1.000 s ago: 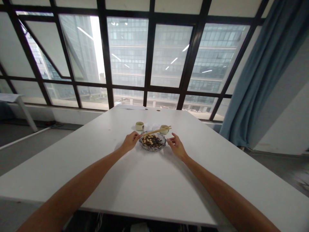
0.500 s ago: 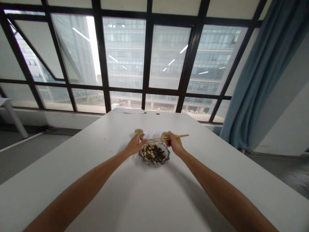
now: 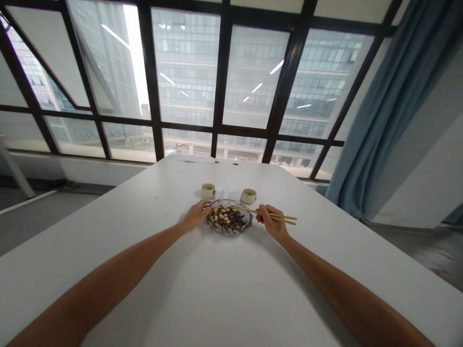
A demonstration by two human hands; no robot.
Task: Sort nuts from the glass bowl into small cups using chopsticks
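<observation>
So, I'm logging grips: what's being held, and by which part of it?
The right hand holds the chopsticks partway along their length. The left hand is at the left edge of the clear bowl; whether it grips cannot be told.

The surface [image 3: 231, 279] is big, flat and white, and its far end is by the windows. A see-through glass dish [image 3: 231, 232] with a wavy edge sits on it, near the middle. Just past the dish stand two small, pale green cups, a left cup [image 3: 208, 193] and a right cup [image 3: 248, 196], with a gap between them. Some pale patches show in that gap, too blurry to name. White paper [image 3: 195, 158] lies flat at the far left end.
</observation>
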